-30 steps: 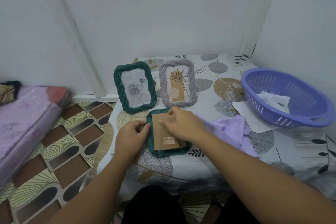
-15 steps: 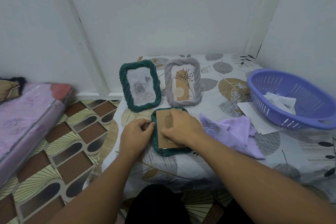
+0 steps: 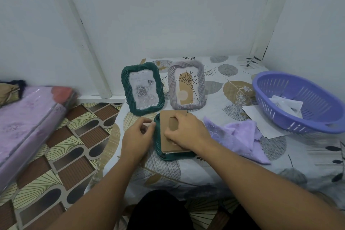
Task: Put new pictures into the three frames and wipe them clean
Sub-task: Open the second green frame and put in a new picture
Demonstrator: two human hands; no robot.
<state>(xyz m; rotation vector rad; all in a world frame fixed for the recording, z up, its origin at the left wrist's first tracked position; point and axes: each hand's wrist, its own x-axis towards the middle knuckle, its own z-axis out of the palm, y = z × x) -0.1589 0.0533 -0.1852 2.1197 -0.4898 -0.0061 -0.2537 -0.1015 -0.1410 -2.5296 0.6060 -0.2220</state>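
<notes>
At lower centre the third frame lies face down; our left hand pinches its left edge while our right hand grips the backing. We should seat it squarely, pressing evenly before closing tabs.

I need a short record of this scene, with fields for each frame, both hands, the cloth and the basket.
standing frames: green frame and grey frame, upright, pictures inside
flat frame: third frame face down, brown backing board on top
left hand: grips the flat frame's left edge
right hand: fingers curled on the backing board
cloth: purple cloth, crumpled, right of the flat frame, untouched
basket: purple basket, far right, papers inside
</notes>
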